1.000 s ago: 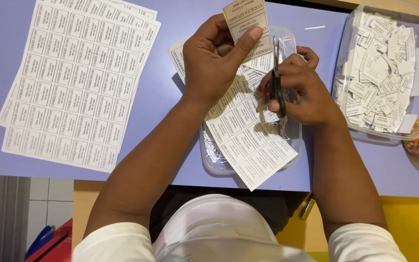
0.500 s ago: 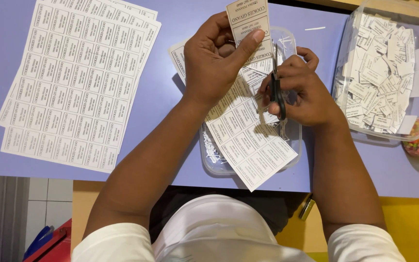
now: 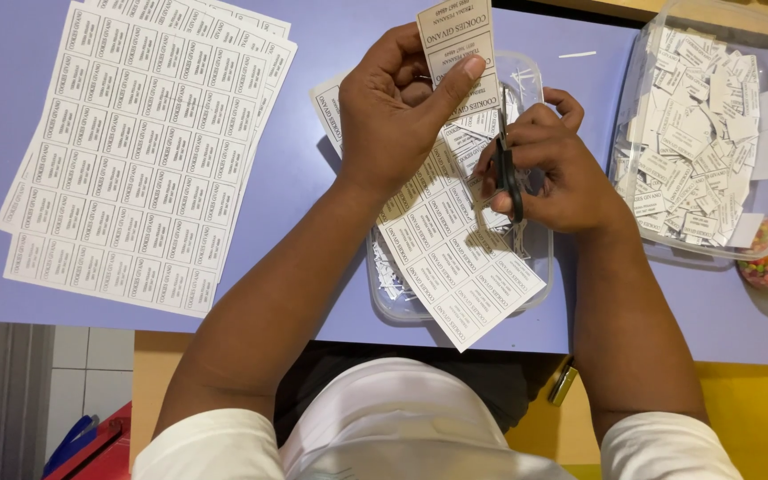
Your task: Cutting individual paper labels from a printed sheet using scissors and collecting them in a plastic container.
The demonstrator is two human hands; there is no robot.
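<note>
Left hand [image 3: 397,111] pinching a narrow strip of printed white paper labels [image 3: 457,37] between thumb and forefinger, held upright above a clear rectangular plastic tub [image 3: 535,284]. Right hand [image 3: 555,164] curled tight around black-handled scissors [image 3: 507,173], blades beside the strip's lower edge. A partly cut label sheet [image 3: 455,258] drapes over the tub. Flat uncut sheets [image 3: 144,151] lie left on the lilac tabletop [image 3: 313,204]; a second clear tub of cut labels [image 3: 704,133] sits right, near the table's edge.

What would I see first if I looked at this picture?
Probably the two hands in the middle: the left hand holds up a strip of labels while the right hand works black scissors. Next, the big stack of uncut label sheets on the left, and the clear tub of cut labels on the right.
</note>
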